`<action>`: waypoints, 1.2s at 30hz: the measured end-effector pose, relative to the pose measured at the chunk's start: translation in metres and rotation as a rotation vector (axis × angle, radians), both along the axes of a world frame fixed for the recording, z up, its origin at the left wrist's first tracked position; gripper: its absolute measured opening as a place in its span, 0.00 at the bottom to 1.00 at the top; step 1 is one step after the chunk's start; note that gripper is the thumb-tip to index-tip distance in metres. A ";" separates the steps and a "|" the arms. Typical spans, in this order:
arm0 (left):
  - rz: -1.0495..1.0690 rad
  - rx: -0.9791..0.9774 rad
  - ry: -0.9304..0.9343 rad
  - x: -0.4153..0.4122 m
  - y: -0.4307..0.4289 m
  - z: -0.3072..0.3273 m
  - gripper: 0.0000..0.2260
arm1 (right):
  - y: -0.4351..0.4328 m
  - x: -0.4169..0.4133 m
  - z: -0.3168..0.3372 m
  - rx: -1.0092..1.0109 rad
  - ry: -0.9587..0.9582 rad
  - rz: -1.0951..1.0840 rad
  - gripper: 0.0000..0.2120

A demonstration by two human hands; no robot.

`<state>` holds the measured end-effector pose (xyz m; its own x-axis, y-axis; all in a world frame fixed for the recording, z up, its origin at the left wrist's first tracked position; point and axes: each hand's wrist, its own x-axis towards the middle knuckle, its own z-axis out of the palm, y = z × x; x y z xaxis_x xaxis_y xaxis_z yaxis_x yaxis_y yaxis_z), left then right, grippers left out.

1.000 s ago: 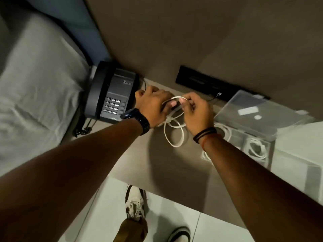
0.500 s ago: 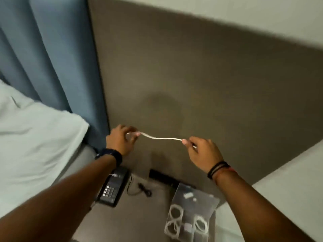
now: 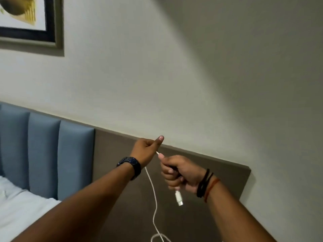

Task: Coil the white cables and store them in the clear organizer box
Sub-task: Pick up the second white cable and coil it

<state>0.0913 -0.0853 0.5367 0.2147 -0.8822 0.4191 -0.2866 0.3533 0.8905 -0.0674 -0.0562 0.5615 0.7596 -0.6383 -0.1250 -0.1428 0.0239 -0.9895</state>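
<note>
Both hands are raised in front of the brown wall panel. My left hand (image 3: 146, 148) is closed around a thin white cable (image 3: 153, 191), with the thumb sticking up. From that hand the cable drops in a long strand and loops at the bottom edge of the view. My right hand (image 3: 180, 172) grips the same cable near its end, and the white plug (image 3: 179, 198) hangs below the fist. A short bit of cable runs between the two hands. The clear organizer box is out of view.
A blue padded headboard (image 3: 43, 151) and white bedding (image 3: 21, 212) lie at the left. A framed picture (image 3: 31, 20) hangs on the pale wall at the upper left. The brown panel (image 3: 218, 180) ends at the right.
The view has swung up from the desk to the wall, so the phone and box are gone from sight. My hands have come close together, and the cable now hangs down instead of stretching between them.
</note>
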 end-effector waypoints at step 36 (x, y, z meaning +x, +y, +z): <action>0.080 -0.211 -0.059 -0.011 0.071 0.130 0.30 | 0.122 -0.036 0.158 -0.268 -0.769 -0.007 0.20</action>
<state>0.0801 -0.0142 0.6665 0.2498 -0.7548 0.6065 -0.3705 0.5042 0.7801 -0.1036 0.0662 0.7191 0.5665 -0.5775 0.5879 0.5782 -0.2298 -0.7829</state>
